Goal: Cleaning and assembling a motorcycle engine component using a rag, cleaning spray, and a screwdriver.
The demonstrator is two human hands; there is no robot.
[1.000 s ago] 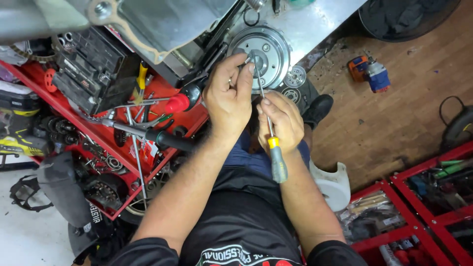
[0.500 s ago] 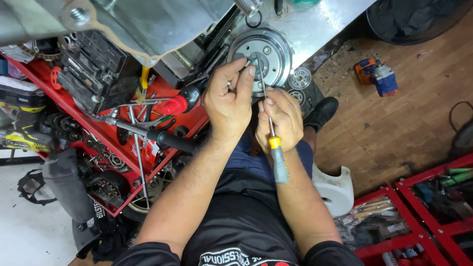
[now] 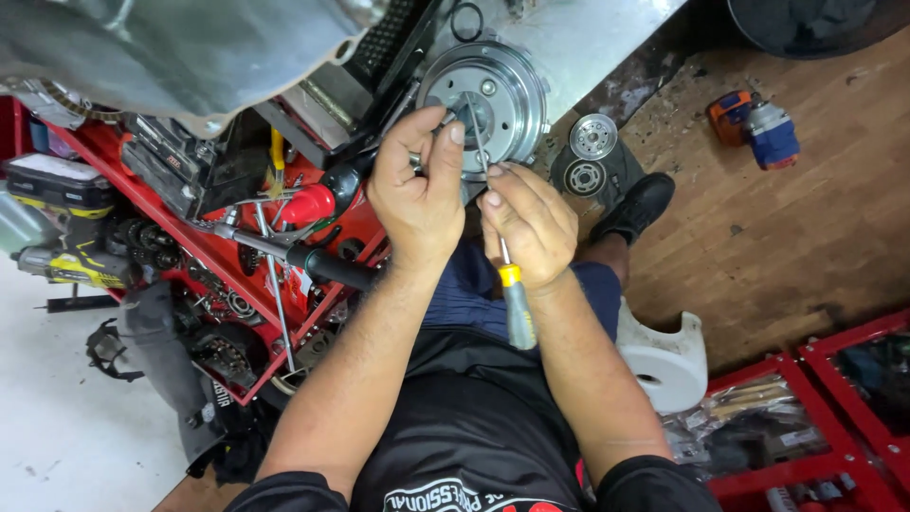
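We work at round metal clutch hub (image 3: 498,95), mounted on engine above lap, centre of view. Left hand (image 3: 422,194): grip pinched on small part at hub centre, too small to identify. Right hand (image 3: 531,223): grip closed around screwdriver (image 3: 507,275), yellow-grey handle trailing toward wrist, tip at hub centre. We judge: keep shaft steady, tip seated, pry gently; left fingers guard part against springing off. Red tool tray (image 3: 237,275) lies left.

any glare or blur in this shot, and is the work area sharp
Head view: the round metal hub and both hands, left and right, are sharp and evenly lit; the screwdriver is crisp too. The metal cover at top left is soft and shows pale glare. Edges bend slightly, a wide-lens look.
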